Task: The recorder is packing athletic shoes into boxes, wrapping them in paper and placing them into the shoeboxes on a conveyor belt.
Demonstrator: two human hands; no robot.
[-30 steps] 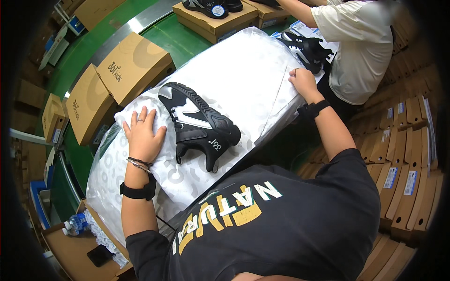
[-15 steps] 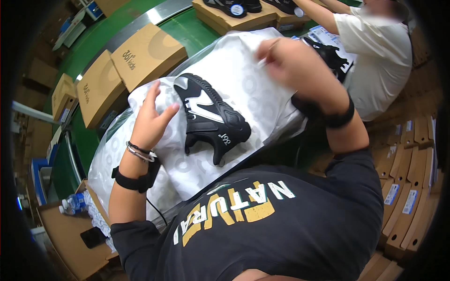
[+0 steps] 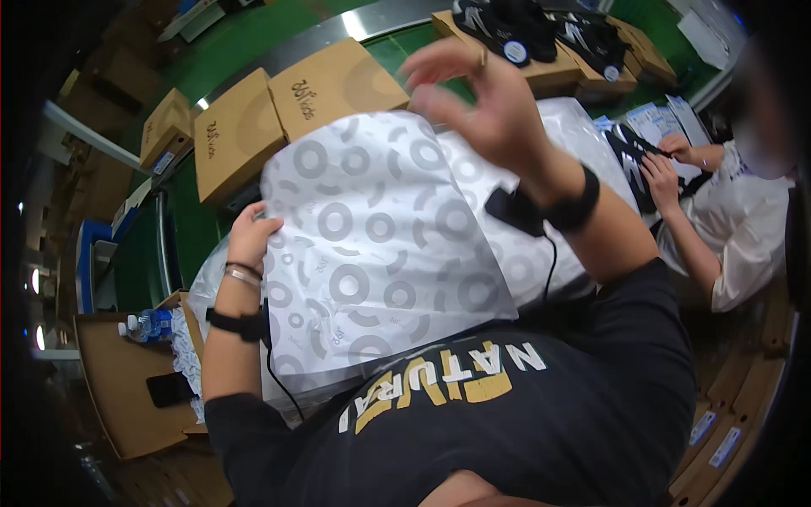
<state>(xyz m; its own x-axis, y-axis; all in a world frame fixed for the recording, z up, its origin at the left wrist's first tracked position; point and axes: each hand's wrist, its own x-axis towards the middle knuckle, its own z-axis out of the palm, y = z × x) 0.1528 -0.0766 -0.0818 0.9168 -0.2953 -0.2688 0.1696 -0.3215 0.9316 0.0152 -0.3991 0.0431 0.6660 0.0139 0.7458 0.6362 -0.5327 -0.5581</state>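
Observation:
A sheet of white wrapping paper [image 3: 372,245] printed with grey rings and arcs lies spread in front of me. At its left edge, my left hand [image 3: 251,239] pinches the paper between thumb and fingers. My right hand [image 3: 490,106] is raised above the sheet's far right side, somewhat blurred; its fingers are stretched out and thumb apart, with nothing visible in them. The black shoe seen earlier does not show; the paper covers the spot where it lay. More white paper in clear plastic [image 3: 579,127] lies to the right, beneath my right forearm.
Brown shoeboxes [image 3: 241,135] stand beyond the paper at the left. Black shoes [image 3: 507,29] rest on boxes at the back. At the right, a co-worker's hands [image 3: 663,173] handle a black shoe. A carton [image 3: 118,397] with bottles and a phone [image 3: 169,389] sits at lower left.
A printed sheet now lies over the place where the black shoe was. My left hand has closed on its edge. My right hand has moved left and farther away. The view has shifted.

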